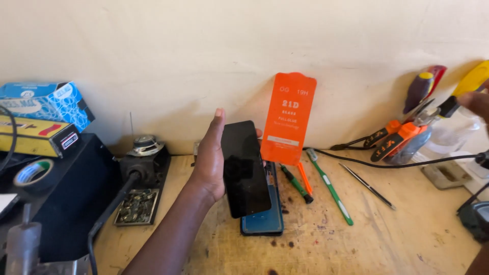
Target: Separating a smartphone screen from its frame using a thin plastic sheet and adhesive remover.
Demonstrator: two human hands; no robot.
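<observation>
Cream plaster wall backs a scuffed, stained wooden worktop (387,239) crowded with repair gear. At far left a blue cardboard box (48,102) sits on a yellow carton (35,135), with a roll of dark tape (33,173) on a black case below them. Next along stands a black soldering stand (145,175) with a tray of brassy cleaning wool.

Near the middle, the person's left hand (210,163) is raised above the worktop, fingers curled around the edge of a black rectangular phone screen panel (246,168), held upright and facing the camera. Directly beneath it lies a blue-framed phone body (265,221), flat on the worktop. So the panel is off the body and not yet seated on it.

Just behind, an orange screen-protector packet (289,118) leans unopened against the wall. Beside it lie a green-handled screwdriver (295,184), a green toothbrush (330,187) and thin metal tweezers (368,186). Further right, orange-handled pliers (395,137) rest by a clear spray bottle (448,133).

At the right edge the right hand (476,102) is mostly cut off, near the bottle's top; whether it grips anything cannot be told.
</observation>
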